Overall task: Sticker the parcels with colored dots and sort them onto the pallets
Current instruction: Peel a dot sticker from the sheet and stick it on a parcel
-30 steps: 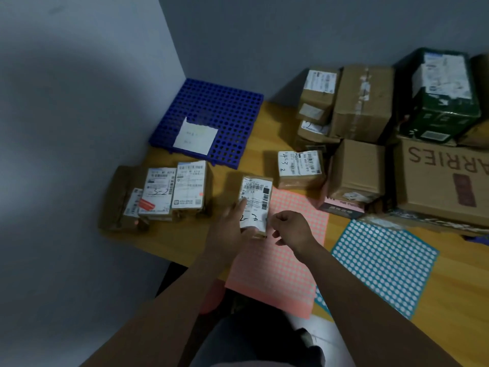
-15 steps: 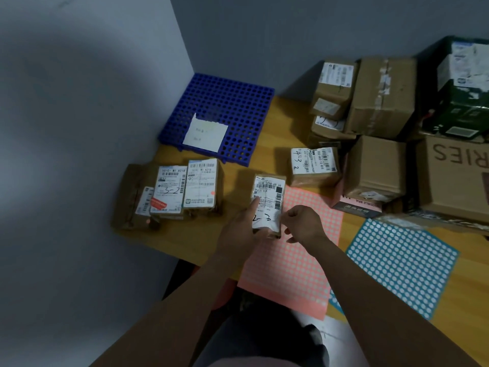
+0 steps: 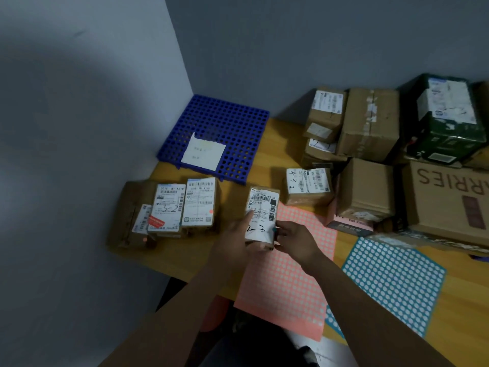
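Note:
A small brown parcel (image 3: 263,207) with a white label marked "2-3" lies at the top left of the pink dot sheet (image 3: 288,274). My left hand (image 3: 234,238) holds its left side, thumb across the label. My right hand (image 3: 296,238) pinches a small teal dot (image 3: 274,230) at the label's lower right edge. A teal dot sheet (image 3: 394,282) lies to the right. The blue grid pallet (image 3: 225,123) sits in the far corner with a white paper note (image 3: 203,152) on it.
Three labelled parcels (image 3: 169,207) stand side by side at the table's left edge. One small labelled parcel (image 3: 308,186) sits behind the pink sheet. A heap of cardboard boxes (image 3: 370,123) and a dark green box (image 3: 449,115) fills the right back. Walls close in on the left and behind.
My right hand has moved in against the label's lower right edge with the teal dot. The left hand still holds the parcel. The camera shifted slightly.

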